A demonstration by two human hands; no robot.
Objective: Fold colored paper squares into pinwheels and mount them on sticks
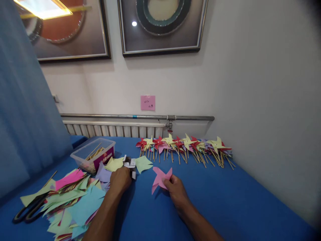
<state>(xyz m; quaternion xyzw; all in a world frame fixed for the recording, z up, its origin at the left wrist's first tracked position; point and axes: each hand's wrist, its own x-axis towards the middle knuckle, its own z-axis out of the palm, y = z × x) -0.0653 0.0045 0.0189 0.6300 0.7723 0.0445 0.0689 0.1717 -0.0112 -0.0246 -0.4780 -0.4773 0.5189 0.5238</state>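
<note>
My right hand pinches a folded pink paper pinwheel that rests on the blue table. My left hand is curled with its fingers closed against a small white and dark object, whose nature I cannot make out. Loose green paper squares lie just beyond both hands.
A row of finished pinwheels on wooden sticks lies along the far table edge. A clear plastic box with sticks stands at the left. A heap of coloured paper squares and scissors fill the near left. A wall runs along the right.
</note>
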